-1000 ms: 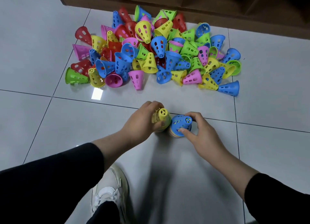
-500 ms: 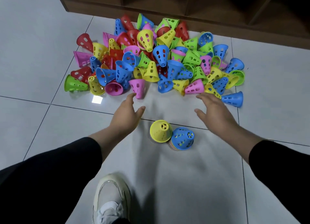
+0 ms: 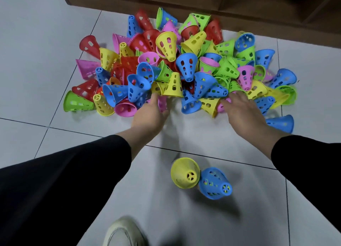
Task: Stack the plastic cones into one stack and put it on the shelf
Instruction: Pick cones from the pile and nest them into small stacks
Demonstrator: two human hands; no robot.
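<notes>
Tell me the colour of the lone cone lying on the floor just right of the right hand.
Blue, seen in the head view, the only one.
</notes>
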